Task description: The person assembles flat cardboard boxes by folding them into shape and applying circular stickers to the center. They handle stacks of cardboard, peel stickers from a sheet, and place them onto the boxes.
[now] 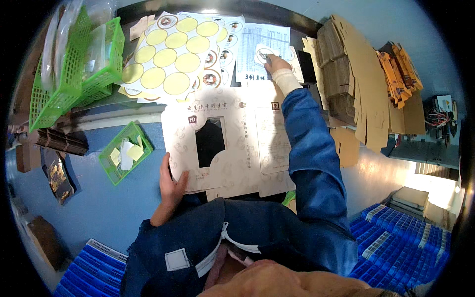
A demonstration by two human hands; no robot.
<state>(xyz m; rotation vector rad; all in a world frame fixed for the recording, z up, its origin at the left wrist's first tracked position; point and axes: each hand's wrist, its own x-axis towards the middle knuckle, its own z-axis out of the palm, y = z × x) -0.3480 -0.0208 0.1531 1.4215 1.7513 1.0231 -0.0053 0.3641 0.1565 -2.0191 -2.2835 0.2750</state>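
A flat, pale printed carton with a dark window cutout lies tilted before me, over the table's near edge. My left hand grips its lower left edge, thumb toward the front and fingers along the side. At the back of the table my right hand is closed, its fingertips pinching at a small white piece with a round label. That piece lies over a blue-and-white printed sheet. My right forearm passes over the carton's right side. Left of it, a sheet of round yellow stickers covers other label sheets.
Green plastic baskets with clear bags stand at the left. A small green basket holds paper scraps below the table. Stacked folded brown cartons and orange packets fill the right. Blue stacks lie at lower right.
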